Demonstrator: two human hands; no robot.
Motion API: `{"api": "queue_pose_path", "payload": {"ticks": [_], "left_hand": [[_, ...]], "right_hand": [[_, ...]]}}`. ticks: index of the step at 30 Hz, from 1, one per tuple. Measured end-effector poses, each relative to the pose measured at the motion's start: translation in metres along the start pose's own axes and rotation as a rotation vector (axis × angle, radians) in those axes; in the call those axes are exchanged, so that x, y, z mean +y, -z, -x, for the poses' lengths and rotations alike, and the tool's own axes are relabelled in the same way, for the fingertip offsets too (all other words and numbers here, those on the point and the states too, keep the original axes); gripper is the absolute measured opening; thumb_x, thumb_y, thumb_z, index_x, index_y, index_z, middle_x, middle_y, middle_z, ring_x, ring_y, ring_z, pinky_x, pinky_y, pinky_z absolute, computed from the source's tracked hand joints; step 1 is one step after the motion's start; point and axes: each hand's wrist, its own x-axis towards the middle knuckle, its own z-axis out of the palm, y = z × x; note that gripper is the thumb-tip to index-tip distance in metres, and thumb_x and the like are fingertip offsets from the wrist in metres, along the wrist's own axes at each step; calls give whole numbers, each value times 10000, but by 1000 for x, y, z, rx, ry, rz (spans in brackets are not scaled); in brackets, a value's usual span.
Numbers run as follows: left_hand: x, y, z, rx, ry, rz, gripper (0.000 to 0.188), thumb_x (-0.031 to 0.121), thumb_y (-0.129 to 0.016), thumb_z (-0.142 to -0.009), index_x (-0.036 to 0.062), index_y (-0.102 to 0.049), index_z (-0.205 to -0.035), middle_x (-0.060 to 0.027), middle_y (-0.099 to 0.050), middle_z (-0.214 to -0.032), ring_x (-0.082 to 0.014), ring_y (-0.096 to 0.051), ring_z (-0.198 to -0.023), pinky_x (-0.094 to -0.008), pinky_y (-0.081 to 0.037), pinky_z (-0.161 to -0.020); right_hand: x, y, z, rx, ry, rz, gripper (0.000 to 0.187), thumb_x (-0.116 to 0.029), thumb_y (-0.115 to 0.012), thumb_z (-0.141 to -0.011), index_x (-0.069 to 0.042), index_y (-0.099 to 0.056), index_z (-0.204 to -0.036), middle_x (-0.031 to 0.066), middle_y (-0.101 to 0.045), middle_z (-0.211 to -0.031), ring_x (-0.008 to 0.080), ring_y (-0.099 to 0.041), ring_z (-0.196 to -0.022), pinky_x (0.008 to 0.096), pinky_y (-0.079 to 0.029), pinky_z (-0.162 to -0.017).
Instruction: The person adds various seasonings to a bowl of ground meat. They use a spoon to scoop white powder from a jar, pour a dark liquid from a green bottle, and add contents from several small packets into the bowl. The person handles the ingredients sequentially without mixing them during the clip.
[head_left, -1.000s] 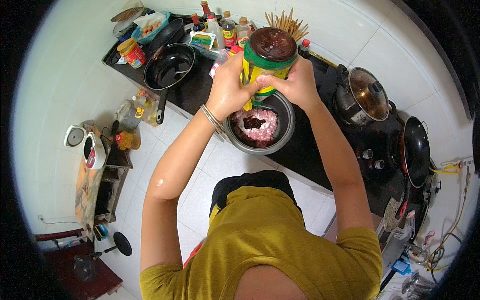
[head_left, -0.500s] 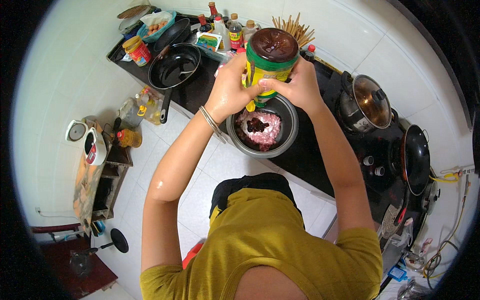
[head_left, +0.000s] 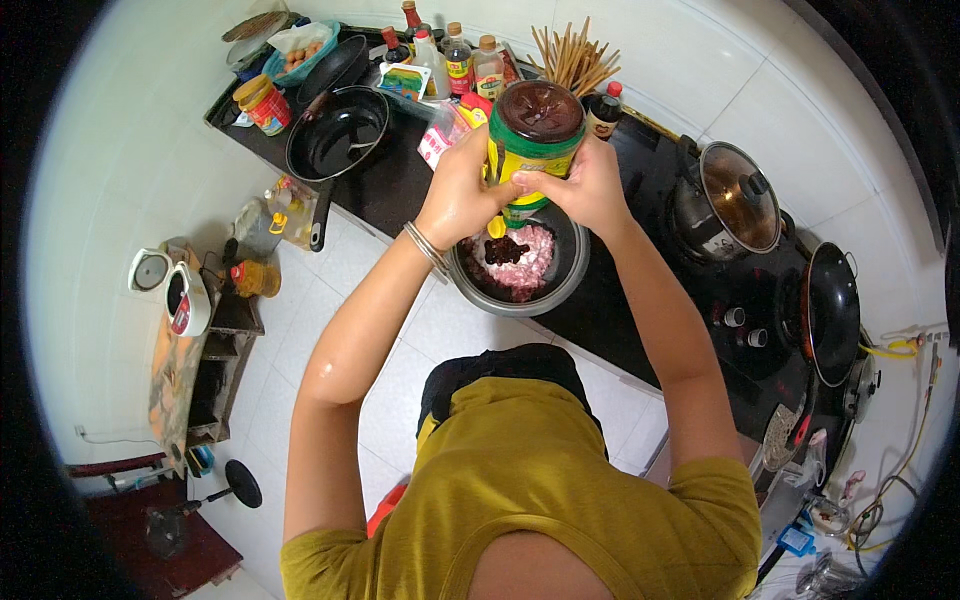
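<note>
Both my hands hold an upturned squeeze bottle (head_left: 535,150) with a yellow and green label and dark brown contents. My left hand (head_left: 462,195) wraps its left side, bangles on the wrist. On the other side my right hand (head_left: 590,190) grips it, and the thumbs meet at the front. Its yellow cap (head_left: 497,228) hangs by the mouth. Below is a grey metal bowl (head_left: 572,285) of pink minced meat (head_left: 535,265) with white powder on it. A dark brown patch of sauce (head_left: 506,251) lies on the meat. The bottle's mouth is partly hidden.
A black frying pan (head_left: 335,135) and a red-labelled jar (head_left: 262,105) stand at the left of the black counter. Behind are several sauce bottles (head_left: 458,65) and a bundle of chopsticks (head_left: 575,60). To the right are a lidded pot (head_left: 735,200) and a wok (head_left: 832,310).
The bottle and both hands have moved slightly lower in the picture, nearer the bowl. The dark patch on the meat looks a little different in shape. My hands keep their grip.
</note>
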Motion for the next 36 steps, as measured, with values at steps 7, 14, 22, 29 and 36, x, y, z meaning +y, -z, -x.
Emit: {"api": "queue_pose_path", "payload": {"ticks": [7, 14, 22, 29, 36], "left_hand": [[6, 0, -2, 8, 12, -38, 464, 100, -733, -657, 15, -537, -1068, -211, -601, -956, -387, -582, -904, -398, -466, -787], [5, 3, -6, -4, -4, -19, 450, 101, -727, -656, 16, -533, -1053, -202, -584, -936, -381, -572, -888, -397, -462, -774], [-22, -8, -4, -233, 36, 19, 658, 256, -803, -627, -29, -498, -1137, -198, -555, -999, -325, -555, -945, -366, -442, -836], [-61, 14, 31, -222, 158, 59, 686, 275, -756, -704, -64, -448, -1215, -226, -533, -1125, -341, -519, -1061, -375, -409, -922], [-86, 40, 56, -301, -62, -49, 681, 275, -717, -740, -36, -425, -1272, -224, -502, -1211, -361, -474, -1131, -385, -361, -982]], "right_hand": [[1, 1, -2, 25, 8, -5, 459, -176, -809, -644, -5, -590, -1008, 108, -676, -909, 161, -650, -835, 309, -510, -766], [-1, 6, -6, -21, 15, -4, 490, -182, -809, -638, -7, -577, -1033, 105, -672, -918, 168, -648, -844, 308, -506, -777], [34, -1, 21, 114, -128, -120, 501, -112, -782, -652, -4, -541, -1078, 102, -641, -988, 169, -626, -885, 308, -500, -796], [65, 3, 67, 570, -325, -282, 410, -71, -719, -743, -46, -534, -1108, 54, -606, -1027, 162, -603, -901, 320, -505, -763], [74, -2, 103, 989, -671, -738, 397, -275, -673, -796, -89, -534, -1118, 65, -594, -1014, 212, -609, -892, 387, -536, -664]]}}
